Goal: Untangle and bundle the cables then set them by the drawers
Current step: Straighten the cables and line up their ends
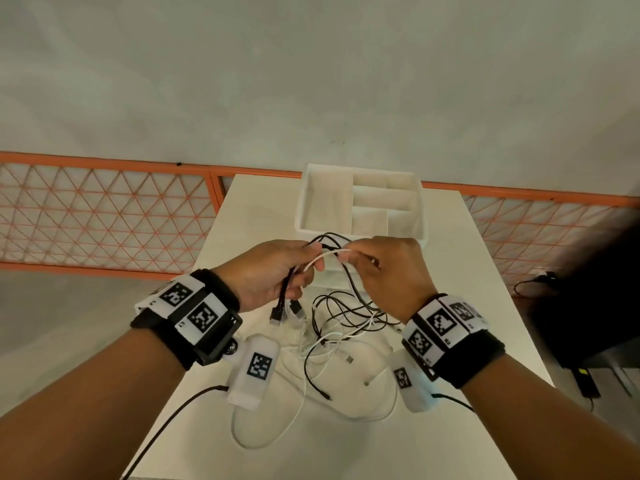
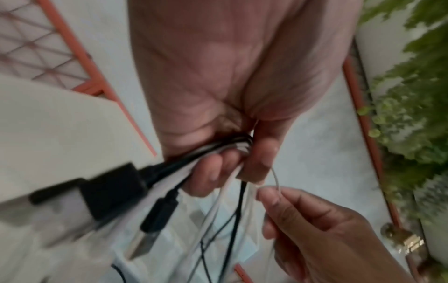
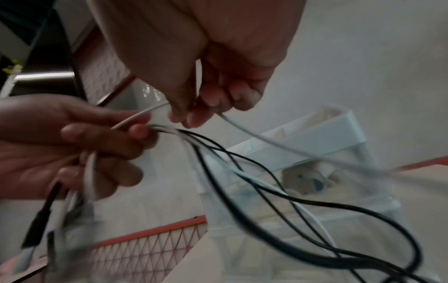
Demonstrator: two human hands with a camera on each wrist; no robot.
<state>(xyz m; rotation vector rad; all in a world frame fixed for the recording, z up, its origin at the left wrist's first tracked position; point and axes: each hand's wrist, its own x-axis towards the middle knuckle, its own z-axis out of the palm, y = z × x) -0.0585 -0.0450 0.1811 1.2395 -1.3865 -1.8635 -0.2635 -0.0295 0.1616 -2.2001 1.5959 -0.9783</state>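
Cables (image 1: 346,313) half gathered: plug ends bunched in my left hand (image 1: 273,271), one white cable (image 1: 329,255) pinched in my right hand (image 1: 384,271).

My left fingers curl round a cluster of black and white leads just behind their plugs (image 2: 155,216), which dangle below the fist; my right thumb and fingertips (image 3: 191,114) nip the white cable close beside that fist, over the table (image 1: 467,306). The rest of the tangle lies in loops on the tabletop under my wrists, in front of the white drawers (image 1: 360,202). I judge the step is freeing this white strand. To do it well I should keep the left grip firm, draw the strand slowly through my right fingers, and stop wherever it snags a black loop rather than tugging the knot tighter.
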